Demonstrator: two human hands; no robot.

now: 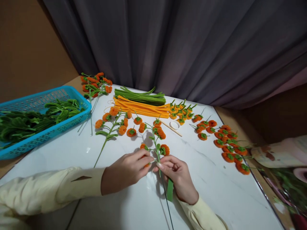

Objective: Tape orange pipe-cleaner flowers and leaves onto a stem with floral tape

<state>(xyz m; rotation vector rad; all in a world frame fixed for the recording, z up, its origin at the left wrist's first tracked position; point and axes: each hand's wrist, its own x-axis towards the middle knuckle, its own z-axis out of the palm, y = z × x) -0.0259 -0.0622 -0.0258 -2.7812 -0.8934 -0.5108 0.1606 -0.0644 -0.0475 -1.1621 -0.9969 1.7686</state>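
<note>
My right hand [178, 174] pinches the green stem of a pipe-cleaner flower stalk [154, 139] that carries several orange blooms and small leaves. Below that hand hangs a strip of green tape [169, 190], and the long thin wire of the stalk runs down toward the table's near side. From the left, my left hand [130, 167] closes its fingers on an orange flower [146, 165] beside the stalk; the fingers partly hide the bloom. Left of the hands lies another flower stalk [109, 134] with orange blooms and green leaves.
A blue basket [87, 110] at left holds green leaves. Green pipe cleaners [141, 97] and yellow-orange pipe cleaners [141, 107] lie at the back. Loose orange flowers [229, 148] spread along the right; a white ring [174, 124] and wooden stick [169, 127] lie mid-table.
</note>
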